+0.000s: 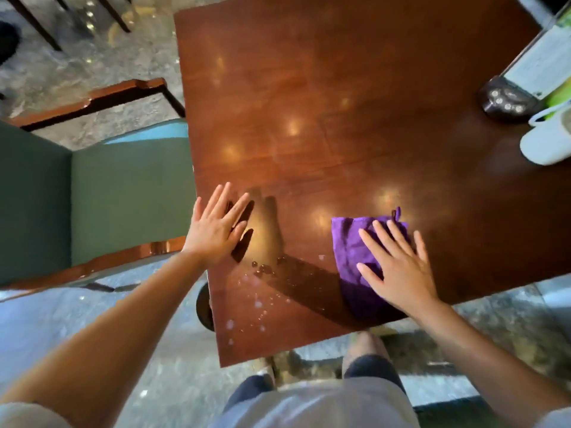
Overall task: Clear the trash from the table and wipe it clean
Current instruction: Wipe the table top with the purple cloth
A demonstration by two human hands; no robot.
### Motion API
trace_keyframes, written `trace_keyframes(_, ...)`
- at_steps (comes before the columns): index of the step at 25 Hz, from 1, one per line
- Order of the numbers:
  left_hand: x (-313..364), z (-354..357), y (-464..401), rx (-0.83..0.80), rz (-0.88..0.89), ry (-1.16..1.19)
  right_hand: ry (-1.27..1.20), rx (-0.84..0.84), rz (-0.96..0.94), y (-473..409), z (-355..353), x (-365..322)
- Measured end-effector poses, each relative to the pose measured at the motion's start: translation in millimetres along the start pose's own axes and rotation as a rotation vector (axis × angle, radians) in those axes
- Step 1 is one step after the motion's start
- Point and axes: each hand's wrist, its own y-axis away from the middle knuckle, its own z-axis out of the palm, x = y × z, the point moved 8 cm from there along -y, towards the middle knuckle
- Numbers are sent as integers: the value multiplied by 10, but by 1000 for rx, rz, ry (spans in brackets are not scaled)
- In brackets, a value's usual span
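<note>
— Lower right of the frame: right hand (398, 267) spread flat, fingers splayed, pressing down on a purple cloth (358, 245). Not gripping, just palm and fingers laid on top.

— And the cloth itself?

— Lying on the wooden table (340, 103), close to its near edge, partly crumpled under the palm, with a small loop sticking up at its far corner.

— Left hand?

— Lower centre, a little left: left hand (216, 230) open, fingers straight and slightly apart, holding nothing. Sits at the table's left edge, over or on the glossy top; cannot tell whether touching. Dark reflection of the fingers just beside it on the wood.

— Anything between the two hands?

— Water droplets (265, 270) and pale specks scattered over the near corner of the table, trailing down toward the bottom corner. Glossy patches of reflected light further up the surface.

— Right edge of the frame?

— White mug (547, 143) near the table's right side, tilted by the wide lens. Just above it a dark rounded stand (506, 101) holding a clear upright sign holder (540, 63).

— Left side?

— Green upholstered chair (123, 193) with wooden arms, pushed up beside the table. Marble-look floor (92, 63) beyond it, upper left.
</note>
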Motion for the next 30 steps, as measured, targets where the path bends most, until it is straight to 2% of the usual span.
trace_keyframes(2, -58, 121, -148, -36, 120, -34, 10, 6, 46, 1, 35, 7)
trace_keyframes(4, -64, 161, -187, 8, 166, -23, 4, -10, 114, -47, 66, -47)
trace_keyframes(7, -100, 127, -146, 91, 173, 16, -25, 13, 199, -120, 118, -172)
trace_keyframes(13, -88, 157, -150, 115, 168, 16, 20, 117, 170, -54, 152, -384)
trace_keyframes(18, -135, 186, -165, 146, 184, 27, -99, 224, 276, -66, 127, -888)
trace_keyframes(22, -139, 189, -149, 156, 196, 51, -104, 220, 185, -29, 173, -1623)
trace_keyframes(26, -116, 177, -149, 166, 203, 60, -61, 31, -19, 91, 344, -2259)
trace_keyframes(30, -119, 181, -139, 160, 204, 57, -73, -47, -125, 321, 433, -2660)
